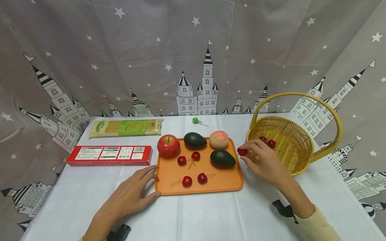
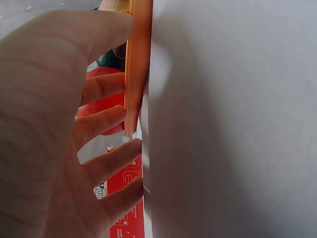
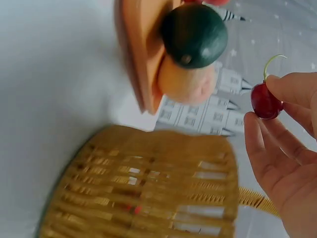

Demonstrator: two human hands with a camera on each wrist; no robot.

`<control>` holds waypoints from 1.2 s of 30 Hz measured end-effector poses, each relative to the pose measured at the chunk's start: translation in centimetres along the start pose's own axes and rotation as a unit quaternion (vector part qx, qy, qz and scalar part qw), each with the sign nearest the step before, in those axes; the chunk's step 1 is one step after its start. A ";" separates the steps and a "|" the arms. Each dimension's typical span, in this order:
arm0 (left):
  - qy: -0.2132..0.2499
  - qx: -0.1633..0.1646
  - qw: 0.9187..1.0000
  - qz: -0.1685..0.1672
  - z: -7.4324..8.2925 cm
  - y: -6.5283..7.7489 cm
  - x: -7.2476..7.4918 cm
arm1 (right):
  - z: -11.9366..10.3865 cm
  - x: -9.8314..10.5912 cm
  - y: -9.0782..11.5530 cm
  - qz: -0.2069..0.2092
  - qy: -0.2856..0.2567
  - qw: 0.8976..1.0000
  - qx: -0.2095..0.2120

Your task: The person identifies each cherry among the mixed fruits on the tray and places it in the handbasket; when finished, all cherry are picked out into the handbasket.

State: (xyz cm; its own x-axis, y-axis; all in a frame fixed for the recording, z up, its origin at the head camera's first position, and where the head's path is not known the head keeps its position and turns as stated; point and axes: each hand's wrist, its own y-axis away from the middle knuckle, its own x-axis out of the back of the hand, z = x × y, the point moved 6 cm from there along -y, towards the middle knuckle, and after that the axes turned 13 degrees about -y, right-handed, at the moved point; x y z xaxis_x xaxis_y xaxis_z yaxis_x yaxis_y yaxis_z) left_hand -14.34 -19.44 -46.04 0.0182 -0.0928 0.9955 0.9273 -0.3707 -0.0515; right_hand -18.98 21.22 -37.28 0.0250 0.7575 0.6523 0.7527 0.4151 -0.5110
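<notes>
Between the thumb and fingers of my right hand (image 1: 266, 164), a dark red cherry (image 3: 266, 101) is pinched, its green stem pointing up. The hand is between the orange tray (image 1: 172, 191) and the yellow wicker basket (image 1: 289, 147), beside the basket's near left rim. Two cherries (image 1: 271, 144) lie inside the basket. My left hand (image 1: 128, 192) rests at the tray's left edge, thumb and fingertips touching the rim, fingers spread. On the tray are several cherries (image 1: 187, 181), a red apple (image 1: 168, 146), two avocados (image 1: 222, 158) and a peach (image 1: 219, 139).
A red box (image 1: 110, 155) lies left of the tray, with a pack of noodles (image 1: 126, 128) behind it. A green lollipop (image 1: 196, 120) lies at the back of the white-covered table. The basket's tall handle (image 1: 337, 124) arches up on the right. A grey castle-print curtain hangs behind.
</notes>
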 end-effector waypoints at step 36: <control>0.005 0.001 1.000 0.002 -0.1 0.1 0.0 | 7.7 5.8 3.2 0.033 0.074 0.992 -0.096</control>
State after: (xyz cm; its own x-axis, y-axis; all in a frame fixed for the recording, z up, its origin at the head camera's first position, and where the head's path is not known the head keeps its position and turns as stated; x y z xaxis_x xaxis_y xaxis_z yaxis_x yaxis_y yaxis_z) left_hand -14.31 -19.53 -46.03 0.0172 -0.1034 0.9945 0.9281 -0.3684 -0.0543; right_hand -21.51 30.76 -39.43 0.1635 0.6916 0.7036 0.8574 0.2531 -0.4481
